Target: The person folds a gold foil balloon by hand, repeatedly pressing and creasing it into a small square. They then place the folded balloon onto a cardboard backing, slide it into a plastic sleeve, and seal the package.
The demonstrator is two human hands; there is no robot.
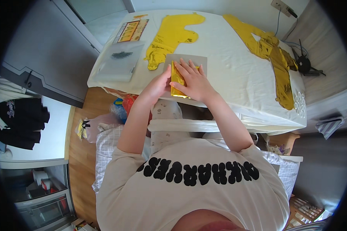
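A folded gold foil balloon lies on a grey sheet near the front edge of the table. My right hand rests flat on top of it, fingers spread. Along the foil's left edge stands my left hand, turned on its side with its visible fingers stretched out. Its other fingers are partly hidden. Beyond my hands a flat, unfolded gold foil balloon is spread on the table. Another long flat gold foil balloon stretches along the right side, creased and bent toward the front.
A clear plastic bag and a printed packet lie at the table's left. White rings sit at the right front corner. A black device with cables stands at the right edge. Bags are on the floor at left.
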